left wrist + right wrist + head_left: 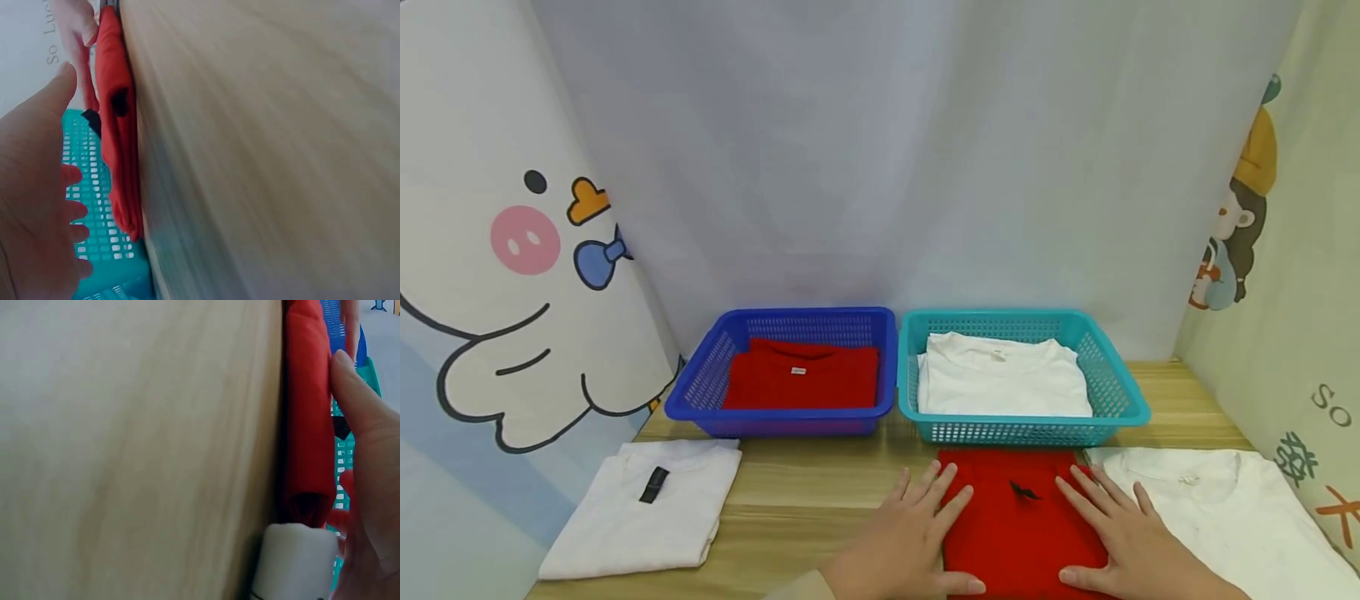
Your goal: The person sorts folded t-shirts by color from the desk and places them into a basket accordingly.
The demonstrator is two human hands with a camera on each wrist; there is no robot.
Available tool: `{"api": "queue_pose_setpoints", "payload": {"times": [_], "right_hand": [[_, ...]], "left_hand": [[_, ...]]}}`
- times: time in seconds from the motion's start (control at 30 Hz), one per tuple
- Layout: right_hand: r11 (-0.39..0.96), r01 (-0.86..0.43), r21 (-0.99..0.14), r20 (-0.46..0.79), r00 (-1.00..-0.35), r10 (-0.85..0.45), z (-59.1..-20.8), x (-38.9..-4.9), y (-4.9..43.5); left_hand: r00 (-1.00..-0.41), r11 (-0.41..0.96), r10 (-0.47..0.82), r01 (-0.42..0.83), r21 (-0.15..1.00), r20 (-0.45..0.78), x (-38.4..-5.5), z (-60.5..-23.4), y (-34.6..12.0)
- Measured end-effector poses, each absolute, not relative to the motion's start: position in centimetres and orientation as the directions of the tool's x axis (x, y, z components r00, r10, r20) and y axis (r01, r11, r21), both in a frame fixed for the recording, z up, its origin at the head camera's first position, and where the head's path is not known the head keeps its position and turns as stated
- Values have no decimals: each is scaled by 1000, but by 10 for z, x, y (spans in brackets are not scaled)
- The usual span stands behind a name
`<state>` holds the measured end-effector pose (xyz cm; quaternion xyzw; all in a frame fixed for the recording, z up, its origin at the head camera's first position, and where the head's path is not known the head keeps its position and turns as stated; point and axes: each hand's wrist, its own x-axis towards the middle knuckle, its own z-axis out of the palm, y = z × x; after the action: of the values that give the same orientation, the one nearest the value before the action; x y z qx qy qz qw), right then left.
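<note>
A folded red shirt (1018, 542) with a black neck label (1025, 491) lies on the table in front of me. My left hand (906, 533) is spread at its left edge, fingers straight. Over the right edge, my right hand (1131, 533) lies spread as well, fingertips pointing forward. Seen from the side in the left wrist view, the shirt (119, 137) is a thick layered stack, and the left thumb stands slightly off it. The right thumb (347, 369) appears at the shirt's upper face in the right wrist view. Neither hand grips anything.
Behind stand a blue basket (790, 423) holding a folded red shirt (805, 379) and a teal basket (1022, 431) holding a folded white shirt (1000, 375). Another folded white shirt (640, 517) lies left, and a white shirt (1232, 517) lies right beside the red one. Curtains surround the table.
</note>
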<state>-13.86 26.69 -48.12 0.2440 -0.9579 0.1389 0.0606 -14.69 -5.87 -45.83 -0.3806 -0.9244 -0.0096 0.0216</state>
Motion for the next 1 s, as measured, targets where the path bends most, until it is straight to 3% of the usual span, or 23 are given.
{"api": "queue_pose_setpoints", "payload": {"times": [0.47, 1.0], "right_hand": [[872, -429, -237, 122, -903, -411, -486, -136, 262], [872, -446, -201, 9, -891, -453, -482, -145, 217]], "left_hand": [[-748, 766, 637, 642, 42, -184, -157, -470, -36], [-781, 812, 576, 579, 65, -239, -158, -472, -80]]}}
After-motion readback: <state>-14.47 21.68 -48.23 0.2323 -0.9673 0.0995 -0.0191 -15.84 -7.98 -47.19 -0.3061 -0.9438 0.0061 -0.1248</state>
